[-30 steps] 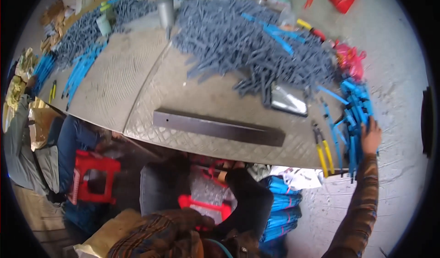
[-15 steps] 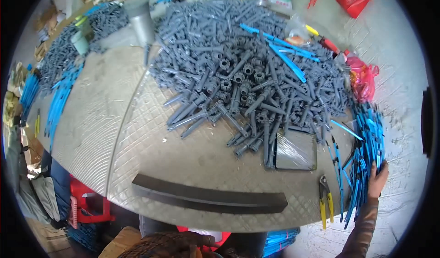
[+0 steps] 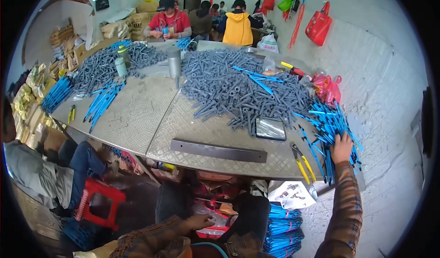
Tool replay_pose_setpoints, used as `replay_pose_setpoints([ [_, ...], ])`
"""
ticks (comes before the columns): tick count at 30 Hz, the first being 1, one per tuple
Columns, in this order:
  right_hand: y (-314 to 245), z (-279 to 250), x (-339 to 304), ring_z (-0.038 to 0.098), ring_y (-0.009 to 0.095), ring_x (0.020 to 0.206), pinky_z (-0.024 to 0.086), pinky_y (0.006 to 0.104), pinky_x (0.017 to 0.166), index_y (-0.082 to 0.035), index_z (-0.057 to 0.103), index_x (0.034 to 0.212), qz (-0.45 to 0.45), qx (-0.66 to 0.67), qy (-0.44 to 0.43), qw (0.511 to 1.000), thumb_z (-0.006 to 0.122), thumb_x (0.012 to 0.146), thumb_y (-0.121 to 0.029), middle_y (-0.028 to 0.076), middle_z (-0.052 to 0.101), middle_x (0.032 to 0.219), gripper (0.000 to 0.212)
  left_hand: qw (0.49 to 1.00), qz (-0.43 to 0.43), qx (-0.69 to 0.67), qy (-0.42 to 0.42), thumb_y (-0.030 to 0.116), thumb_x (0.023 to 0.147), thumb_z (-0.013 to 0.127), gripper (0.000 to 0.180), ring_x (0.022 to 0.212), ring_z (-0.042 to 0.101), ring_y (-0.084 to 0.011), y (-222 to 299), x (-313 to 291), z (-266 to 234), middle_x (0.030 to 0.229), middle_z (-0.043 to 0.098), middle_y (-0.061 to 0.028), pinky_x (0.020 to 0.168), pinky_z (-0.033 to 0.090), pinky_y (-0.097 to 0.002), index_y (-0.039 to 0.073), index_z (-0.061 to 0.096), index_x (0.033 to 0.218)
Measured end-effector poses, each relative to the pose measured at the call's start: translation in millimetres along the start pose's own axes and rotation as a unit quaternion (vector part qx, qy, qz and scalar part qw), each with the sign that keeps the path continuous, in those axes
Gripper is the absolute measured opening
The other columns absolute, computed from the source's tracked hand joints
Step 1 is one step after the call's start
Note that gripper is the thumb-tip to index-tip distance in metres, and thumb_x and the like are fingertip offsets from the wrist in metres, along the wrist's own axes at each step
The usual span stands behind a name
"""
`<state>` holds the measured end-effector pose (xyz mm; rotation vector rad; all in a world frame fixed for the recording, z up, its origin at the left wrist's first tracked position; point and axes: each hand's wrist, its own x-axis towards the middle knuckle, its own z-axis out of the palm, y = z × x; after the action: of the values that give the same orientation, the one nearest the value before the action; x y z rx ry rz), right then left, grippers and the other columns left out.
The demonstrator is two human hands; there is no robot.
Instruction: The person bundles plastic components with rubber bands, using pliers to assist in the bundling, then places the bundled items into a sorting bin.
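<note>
My right hand [image 3: 342, 149] is at the right end of the table, its fingers curled over a heap of thin blue sticks with black ends [image 3: 329, 120]; its fingertips are partly hidden among them. My left hand [image 3: 200, 221] rests over my lap below the table edge, fingers loosely stretched out, holding nothing. Yellow-handled pliers [image 3: 302, 162] lie left of the blue heap. A dark metal bar [image 3: 218, 151] lies along the near edge. Beyond it spreads a large pile of grey plastic plug-like parts [image 3: 243, 93], with several blue sticks [image 3: 259, 78] on top.
A clear-covered tray [image 3: 270, 129] touches the grey pile. A metal cup-shaped vessel [image 3: 174, 63] stands farther back. Bundled blue sticks [image 3: 284, 230] are stacked below the table. A red stool [image 3: 100, 203] and a seated person [image 3: 46, 180] are at left; other people sit at the back.
The view has tilted up, bringing the room and my left hand into sight. My right hand has moved farther onto the blue heap, whose sticks now lie more fanned out.
</note>
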<state>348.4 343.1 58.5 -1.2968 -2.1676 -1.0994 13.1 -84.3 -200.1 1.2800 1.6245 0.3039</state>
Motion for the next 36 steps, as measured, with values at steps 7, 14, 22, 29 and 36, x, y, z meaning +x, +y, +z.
replay_pose_setpoints([
  [7,0.3,-26.7,25.7,0.053,0.035,0.089,0.043,0.0440,0.074,-0.003,0.050,0.092,0.041,0.117,0.053,0.991,0.064,0.073,-0.020,0.017,0.055,0.088,0.029,0.997,0.044,-0.064,0.001,0.040,0.082,0.058,0.051,0.088,0.061,-0.0225,-1.5,-52.6,-10.9,0.096,0.063,-0.0144,0.078,0.047,-0.0316,0.003,0.052,0.116],
  [14,-46.8,-53.3,22.0,0.056,0.033,0.080,0.047,0.0437,0.065,-0.005,0.054,0.090,0.046,0.182,-0.118,0.975,0.055,0.082,-0.029,0.015,0.057,0.085,0.025,0.997,0.062,-0.035,-0.015,0.040,0.082,0.059,0.051,0.083,0.062,-0.0220,12.0,-41.3,-33.0,0.089,0.065,-0.0118,0.075,0.047,-0.0306,0.002,0.052,0.115],
  [22,-65.9,-8.1,19.2,0.057,0.036,0.078,0.047,0.0442,0.068,-0.006,0.058,0.098,0.117,0.227,-0.087,0.963,0.053,0.084,-0.030,0.019,0.057,0.087,0.028,0.997,0.074,-0.024,0.011,0.037,0.081,0.059,0.048,0.082,0.063,-0.0237,16.1,-58.2,-41.1,0.089,0.065,-0.0125,0.074,0.048,-0.0307,0.002,0.053,0.114],
  [29,-81.1,-24.8,18.0,0.058,0.036,0.084,0.047,0.0437,0.071,-0.007,0.057,0.099,0.147,0.246,-0.206,0.936,0.054,0.082,-0.033,0.019,0.058,0.092,0.032,0.995,0.086,-0.039,0.020,0.036,0.082,0.059,0.047,0.085,0.062,-0.0237,25.7,-59.2,-44.6,0.091,0.065,-0.0131,0.076,0.048,-0.0306,0.002,0.053,0.114],
  [36,-94.1,-18.3,0.1,0.058,0.035,0.086,0.047,0.0427,0.072,-0.005,0.057,0.095,0.119,0.174,-0.244,0.947,0.056,0.080,-0.036,0.018,0.060,0.094,0.034,0.993,0.087,-0.074,0.003,0.035,0.082,0.059,0.046,0.086,0.062,-0.0218,27.0,-55.3,-40.2,0.093,0.064,-0.0128,0.076,0.047,-0.0299,0.003,0.053,0.114],
])
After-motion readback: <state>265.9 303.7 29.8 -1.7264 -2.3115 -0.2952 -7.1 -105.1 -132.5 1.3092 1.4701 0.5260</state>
